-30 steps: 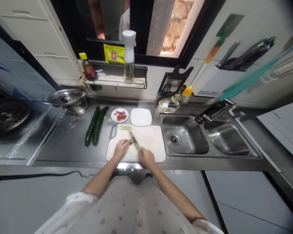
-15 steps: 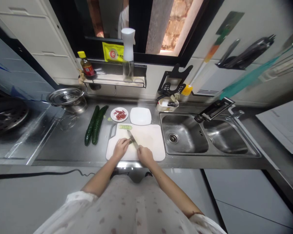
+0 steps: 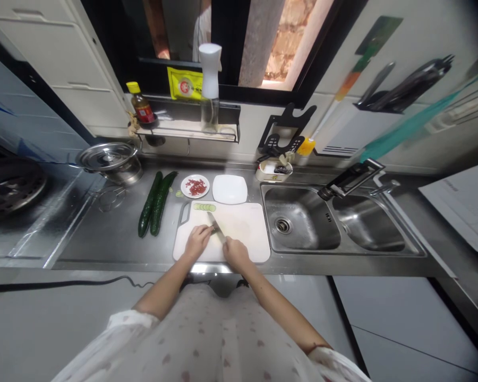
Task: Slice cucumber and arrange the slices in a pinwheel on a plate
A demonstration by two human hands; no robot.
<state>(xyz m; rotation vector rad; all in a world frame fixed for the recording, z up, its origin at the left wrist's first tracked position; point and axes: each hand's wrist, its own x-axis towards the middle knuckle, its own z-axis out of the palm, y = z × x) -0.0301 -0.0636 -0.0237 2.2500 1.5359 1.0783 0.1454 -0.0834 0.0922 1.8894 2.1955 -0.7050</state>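
Observation:
My right hand [image 3: 236, 253] is closed round the handle of a kitchen knife [image 3: 216, 228], whose blade points up and left over the white cutting board [image 3: 247, 228]. Beside the blade, the fingers of my left hand [image 3: 198, 241] are bent together on a small dark-green piece, seemingly cucumber and mostly hidden by them. A row of overlapping cucumber slices [image 3: 204, 207] lies near the board's top edge. Left of the board, two whole cucumbers [image 3: 156, 204] rest side by side on the steel counter.
Behind the board stand a plate of chopped red bits [image 3: 184, 193] and a white square dish [image 3: 230, 189]. The double sink [image 3: 302, 228] adjoins the board on the right. A lidded steel pot [image 3: 119, 164] is at back left, below a shelf with a spray bottle [image 3: 210, 79].
Hardly anything differs. Both hands and the knife keep nearly the same position over the board, and the view has shifted very slightly.

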